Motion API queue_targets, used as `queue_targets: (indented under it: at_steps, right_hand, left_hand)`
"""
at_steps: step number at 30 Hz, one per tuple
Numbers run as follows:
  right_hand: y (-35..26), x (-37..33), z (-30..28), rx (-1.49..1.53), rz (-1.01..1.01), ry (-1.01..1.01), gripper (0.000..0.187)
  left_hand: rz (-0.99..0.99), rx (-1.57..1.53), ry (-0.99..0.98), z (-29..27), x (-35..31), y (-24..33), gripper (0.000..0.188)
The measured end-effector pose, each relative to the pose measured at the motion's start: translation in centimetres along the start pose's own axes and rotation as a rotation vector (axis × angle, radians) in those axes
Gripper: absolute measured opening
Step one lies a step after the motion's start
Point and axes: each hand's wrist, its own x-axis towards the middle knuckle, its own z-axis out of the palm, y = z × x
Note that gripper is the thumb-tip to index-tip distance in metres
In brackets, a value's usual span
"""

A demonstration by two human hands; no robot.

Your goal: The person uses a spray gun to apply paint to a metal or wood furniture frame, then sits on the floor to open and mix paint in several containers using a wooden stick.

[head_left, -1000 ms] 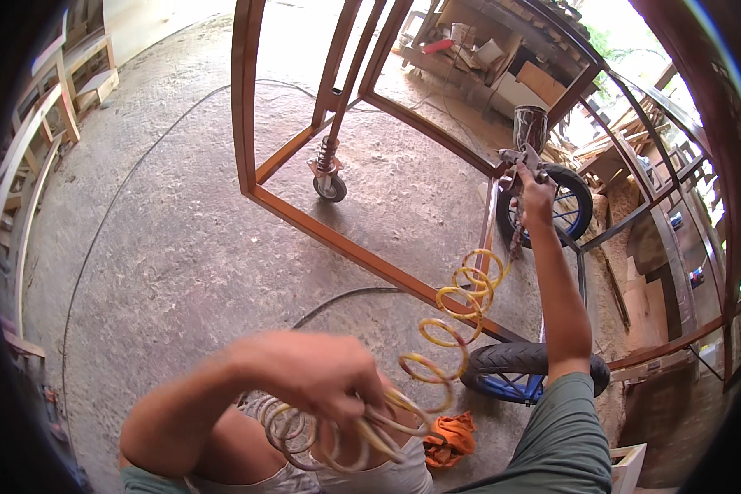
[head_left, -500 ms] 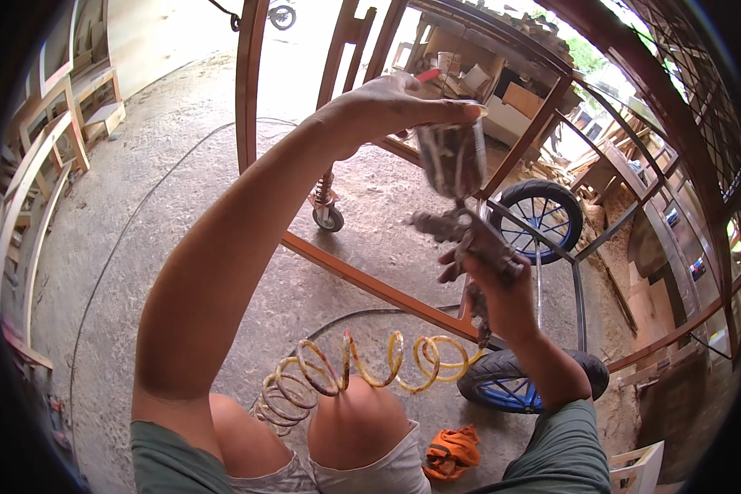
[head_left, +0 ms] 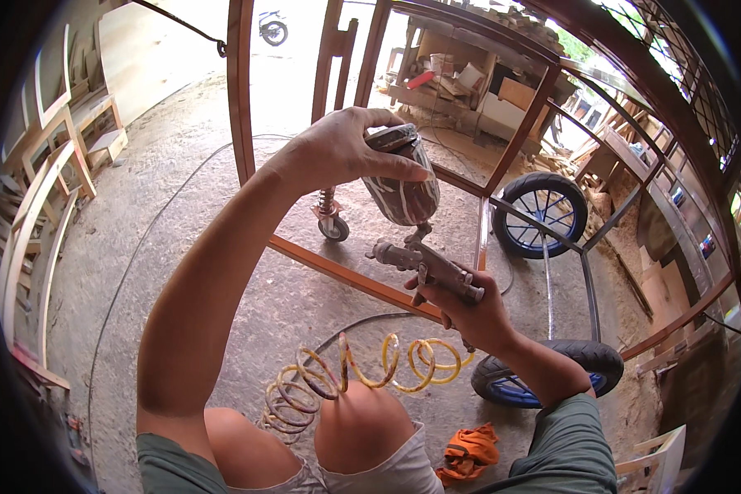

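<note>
My right hand [head_left: 482, 311] is wrapped round the handle of a metal spray gun [head_left: 426, 265], its nozzle end pointing left. On top of the gun sits a paint-streaked cup [head_left: 403, 196], tilted a little to the left. My left hand [head_left: 333, 152] grips the cup's upper part, thumb across its near side and the other fingers behind, partly hidden. At the cup's top shows a dark lid [head_left: 393, 136]; whether it is fully seated I cannot tell. A yellow coiled air hose [head_left: 391, 362] runs from below the gun's handle across my knees.
A reddish-brown metal frame [head_left: 350, 273] stands just ahead, with a small caster [head_left: 333, 229] and two blue-spoked wheels, one far [head_left: 540, 216] and one near [head_left: 514, 389]. An orange cloth [head_left: 471, 453] lies on the floor. Wooden frames [head_left: 45, 181] stand at the left.
Both hands have come down and to the left with the spray gun. My left hand has gone from lying over the cup's top to gripping its side, and the cup leans more.
</note>
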Motion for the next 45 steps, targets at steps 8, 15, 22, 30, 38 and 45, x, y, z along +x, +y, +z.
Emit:
queue_targets:
  at_steps: [8, 15, 22, 30, 38, 45]
  right_hand:
    - [0.4, -0.9, 0.1, 0.129, 0.082, -0.014, 0.033]
    - [0.7, -1.2, 0.6, 0.204, 0.059, -0.021, 0.032]
    - [0.8, -1.1, 0.3, 0.132, 0.073, -0.026, 0.032]
    - [0.5, -1.1, 0.3, 0.146, 0.055, -0.058, 0.030]
    - [0.4, -1.0, 0.0, 0.107, 0.034, -0.048, 0.033]
    - [-0.8, -0.1, 0.3, -0.010, 0.080, -0.108, 0.027]
  left_hand:
    - [-0.112, 0.140, -0.028, 0.6, -1.1, 0.5, 0.094]
    - [-0.019, 0.149, 0.009, 0.9, -1.4, -0.5, 0.078]
    - [-0.026, 0.276, 0.052, 1.4, -1.5, -0.1, 0.082]
    - [-0.065, 0.272, -0.011, 0.9, -2.0, -0.1, 0.077]
    - [-0.016, 0.285, -0.049, 0.6, -2.3, 0.8, 0.089]
    - [0.069, 0.351, 0.030, 1.5, -3.0, 1.0, 0.084]
